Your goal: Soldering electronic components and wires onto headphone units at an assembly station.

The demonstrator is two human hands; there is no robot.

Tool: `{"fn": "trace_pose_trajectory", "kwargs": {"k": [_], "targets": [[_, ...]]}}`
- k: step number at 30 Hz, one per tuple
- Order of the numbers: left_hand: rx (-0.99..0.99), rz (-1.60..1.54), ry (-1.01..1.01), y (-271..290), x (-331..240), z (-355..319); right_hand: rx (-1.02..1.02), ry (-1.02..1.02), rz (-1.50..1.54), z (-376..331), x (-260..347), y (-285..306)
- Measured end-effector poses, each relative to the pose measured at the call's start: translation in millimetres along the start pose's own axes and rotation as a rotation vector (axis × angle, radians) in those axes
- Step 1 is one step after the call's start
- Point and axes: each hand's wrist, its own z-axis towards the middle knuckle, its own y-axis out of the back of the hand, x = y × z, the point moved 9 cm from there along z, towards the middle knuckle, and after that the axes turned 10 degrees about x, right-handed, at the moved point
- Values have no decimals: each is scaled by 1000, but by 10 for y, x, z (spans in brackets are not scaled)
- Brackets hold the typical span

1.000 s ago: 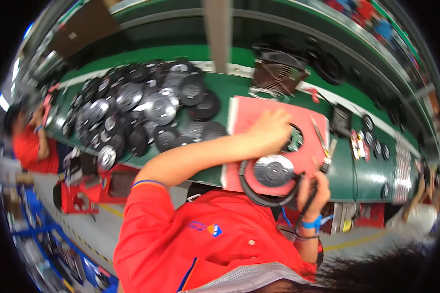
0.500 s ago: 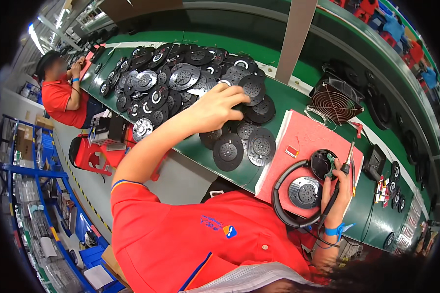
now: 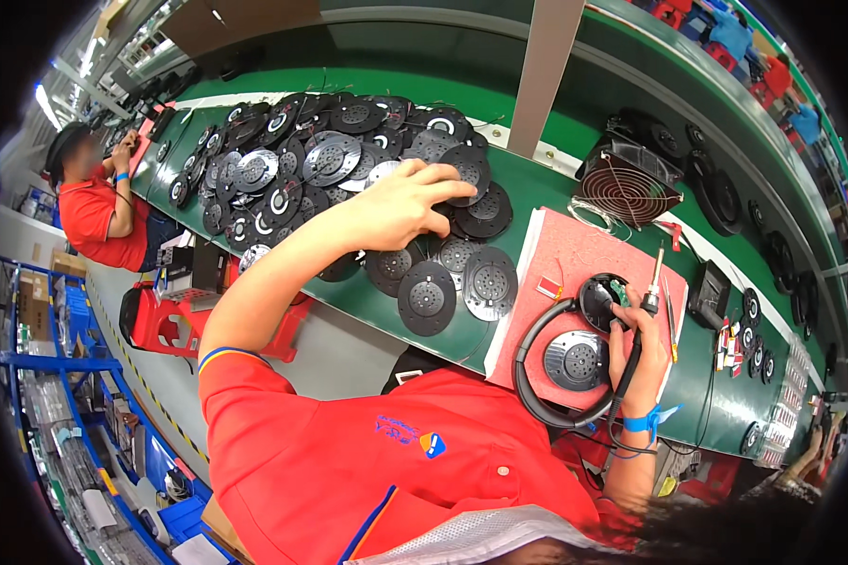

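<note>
My left hand (image 3: 410,202) is over a pile of flat round black parts with perforated centres. Its fingers are curved and spread, the fingertips at the edge of a top black disc (image 3: 465,171). A soldering iron (image 3: 652,297) points upward in my right hand (image 3: 639,344), its cable trailing down along the wrist. The fingers of that hand also rest at an opened headphone ear cup (image 3: 601,299) with a green board inside. The black headband (image 3: 528,381) curves around on the pink mat (image 3: 556,250). A shiny perforated speaker plate (image 3: 576,361) lies inside the curve.
A fan with a round wire guard (image 3: 628,191) stands behind the mat, and a black box (image 3: 709,294) to its right. Small red-and-white packs (image 3: 728,347) and more discs lie farther right. A post (image 3: 542,75) rises behind the bench. A co-worker (image 3: 104,212) sits far left.
The whole view has shifted a little. Against the discs, my left hand has edged slightly right. My right hand keeps its hold on the soldering iron.
</note>
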Motion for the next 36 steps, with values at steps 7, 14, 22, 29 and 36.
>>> {"fn": "trace_pose_trajectory", "kwargs": {"k": [7, 14, 22, 29, 36], "targets": [[44, 145, -74, -108, -88, 82, -38, 44, 83, -33, 21, 38], [67, 142, -59, -51, -83, 76, -36, 11, 177, -9, -97, -9], [-35, 269, -170, -95, -31, 87, -33, -10, 169, -21, -58, 4], [-186, -545, 6, 164, 314, 207, -67, 80, 96, -44, 43, 70], [-74, -1351, 229, 117, -180, 552, -128, 93, 110, 35, -31, 47]]}}
